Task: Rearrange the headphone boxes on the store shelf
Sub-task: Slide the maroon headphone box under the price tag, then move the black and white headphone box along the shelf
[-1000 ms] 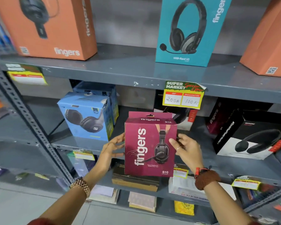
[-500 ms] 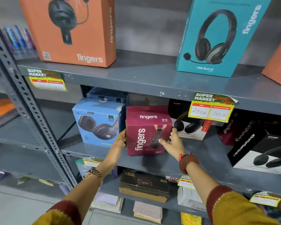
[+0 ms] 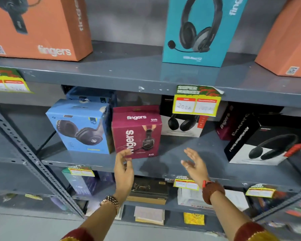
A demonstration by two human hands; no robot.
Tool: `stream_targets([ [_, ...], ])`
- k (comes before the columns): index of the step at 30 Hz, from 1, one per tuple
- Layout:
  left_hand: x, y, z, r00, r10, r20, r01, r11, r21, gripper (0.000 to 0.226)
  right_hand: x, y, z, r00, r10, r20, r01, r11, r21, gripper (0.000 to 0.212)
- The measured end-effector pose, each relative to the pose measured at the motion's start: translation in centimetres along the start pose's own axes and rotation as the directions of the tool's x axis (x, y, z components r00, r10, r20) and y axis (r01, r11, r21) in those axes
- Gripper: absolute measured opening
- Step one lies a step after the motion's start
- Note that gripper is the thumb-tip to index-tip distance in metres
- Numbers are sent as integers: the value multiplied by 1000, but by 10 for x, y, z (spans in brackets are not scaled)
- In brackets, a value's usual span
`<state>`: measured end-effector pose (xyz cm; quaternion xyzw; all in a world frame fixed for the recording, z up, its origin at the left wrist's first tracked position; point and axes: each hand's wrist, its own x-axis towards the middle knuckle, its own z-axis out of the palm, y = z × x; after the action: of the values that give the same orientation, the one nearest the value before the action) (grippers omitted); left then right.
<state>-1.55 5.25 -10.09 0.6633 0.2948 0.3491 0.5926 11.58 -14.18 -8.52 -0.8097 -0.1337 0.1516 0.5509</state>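
Observation:
A maroon "fingers" headphone box (image 3: 137, 131) stands upright on the middle shelf (image 3: 177, 159), right beside a light blue headphone box (image 3: 80, 126). My left hand (image 3: 122, 168) hovers just in front of the maroon box's lower left corner, fingers loosely curled, holding nothing. My right hand (image 3: 194, 165) is open, palm up, in front of the shelf to the right of that box, apart from it. A white-and-black headphone box (image 3: 182, 126) sits behind the maroon one, and a black-and-white box (image 3: 261, 145) stands at the right.
The upper shelf (image 3: 129, 70) carries an orange box (image 3: 40, 26) at left, a teal headset box (image 3: 200, 30) and another orange box (image 3: 287, 40) at right. Yellow price tags (image 3: 197, 105) hang from shelf edges. Lower shelves hold small packs and books. A slotted upright (image 3: 30, 153) stands at left.
Both hands set the maroon box onto the middle shelf beside the blue box, then let go and pulled back toward me. The view moved closer and upward.

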Motion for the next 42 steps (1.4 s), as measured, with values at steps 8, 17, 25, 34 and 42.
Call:
stream_targets([
  [8, -51, 11, 135, 941, -18, 339, -2, 998, 60, 35, -18, 85, -162, 946, 105, -308, -97, 994, 40, 43],
  [17, -109, 45, 306, 851, -93, 517, 68, 995, 67, 56, 14, 107, -331, 869, 180, -462, -123, 981, 150, 63],
  [25, -102, 82, 378, 860, -135, 493, 127, 991, 50, 64, 69, 90, -382, 948, 172, -269, -122, 974, 192, 73],
  [34, -125, 96, 379, 881, -155, 447, 153, 987, 43, 63, 53, 101, -380, 927, -2, -376, 22, 999, 49, 38],
  [42, -168, 91, 331, 890, -97, 446, 111, 994, -7, 59, -13, 104, -387, 905, -91, -417, 47, 992, -116, 50],
])
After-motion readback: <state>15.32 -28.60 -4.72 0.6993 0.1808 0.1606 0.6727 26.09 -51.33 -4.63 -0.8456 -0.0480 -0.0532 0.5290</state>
